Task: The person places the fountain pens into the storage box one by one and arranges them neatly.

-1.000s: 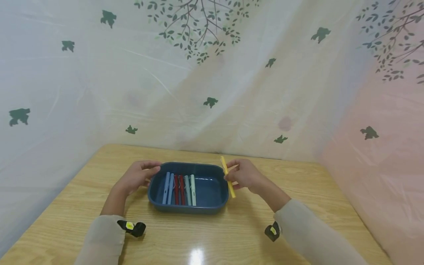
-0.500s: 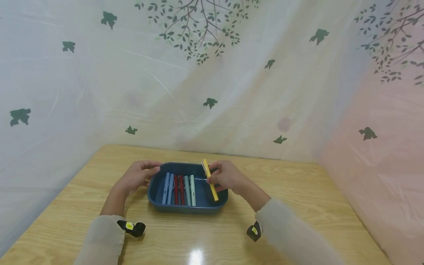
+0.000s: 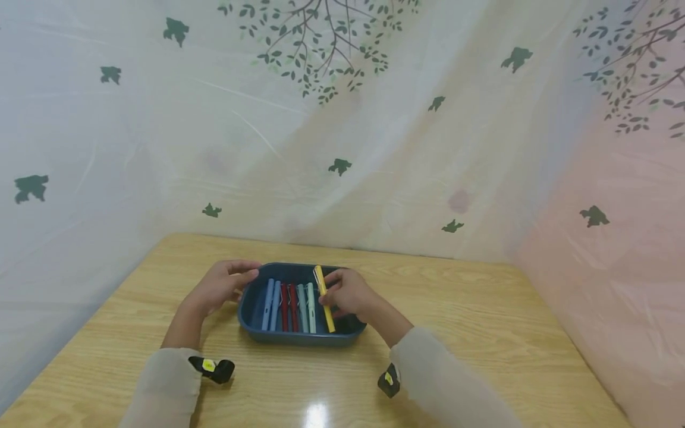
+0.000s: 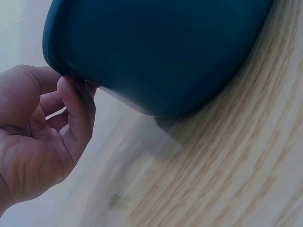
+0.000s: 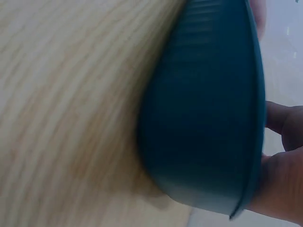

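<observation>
A dark blue tray (image 3: 301, 340) sits on the wooden table. Inside it, side by side, lie two blue pens (image 3: 268, 306), two dark red pens (image 3: 285, 309), a grey-green pen (image 3: 304, 310) and a mint pen (image 3: 312, 312), all with clips. My right hand (image 3: 350, 292) reaches into the tray's right part, pinching a yellow pen (image 3: 329, 319) just right of the mint one, slightly tilted. At the tray's upper left corner my left hand (image 3: 216, 288) grips the rim; in the left wrist view its thumb and fingers (image 4: 75, 109) meet there. The right wrist view hides the pens behind the tray wall.
The table (image 3: 455, 333) extends around the tray on every side. A pale curtain (image 3: 267, 148) with green leaf and bird prints hangs behind it. Each sleeve carries a small black wrist camera (image 3: 219, 370).
My right hand has carried the yellow pen leftward, from the tray's right rim to inside it beside the mint pen. The left hand and the tray have stayed put.
</observation>
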A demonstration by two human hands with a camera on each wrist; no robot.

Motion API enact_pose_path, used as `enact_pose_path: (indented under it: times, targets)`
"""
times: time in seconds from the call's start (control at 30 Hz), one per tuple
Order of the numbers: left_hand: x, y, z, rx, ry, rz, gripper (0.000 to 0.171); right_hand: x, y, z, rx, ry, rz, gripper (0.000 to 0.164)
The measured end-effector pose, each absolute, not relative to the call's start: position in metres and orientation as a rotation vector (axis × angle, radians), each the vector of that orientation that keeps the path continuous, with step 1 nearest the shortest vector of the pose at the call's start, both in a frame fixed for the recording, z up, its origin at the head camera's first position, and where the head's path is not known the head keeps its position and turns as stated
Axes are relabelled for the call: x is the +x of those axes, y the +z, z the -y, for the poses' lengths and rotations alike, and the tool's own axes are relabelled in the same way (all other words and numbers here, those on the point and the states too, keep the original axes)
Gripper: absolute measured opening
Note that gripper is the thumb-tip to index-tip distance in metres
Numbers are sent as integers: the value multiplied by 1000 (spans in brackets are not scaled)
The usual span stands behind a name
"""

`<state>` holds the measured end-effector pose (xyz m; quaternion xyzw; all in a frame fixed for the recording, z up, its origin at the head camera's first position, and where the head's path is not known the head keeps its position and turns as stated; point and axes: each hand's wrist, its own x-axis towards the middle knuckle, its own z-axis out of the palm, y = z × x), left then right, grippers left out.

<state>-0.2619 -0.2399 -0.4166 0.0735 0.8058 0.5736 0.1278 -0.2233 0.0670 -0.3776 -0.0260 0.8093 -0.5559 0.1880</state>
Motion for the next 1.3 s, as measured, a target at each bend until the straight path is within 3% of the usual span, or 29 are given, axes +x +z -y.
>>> enact_pose_path:
  times: [0.43,1.3]
  targets:
    - [-263,-418,240,216,1702,-2328,47,-224,-396,-56,30,-1549,-2266,41]
    - [-262,-418,240,214,1702,-2328,46,-223,-399,-48,184,-1416,-2321,36]
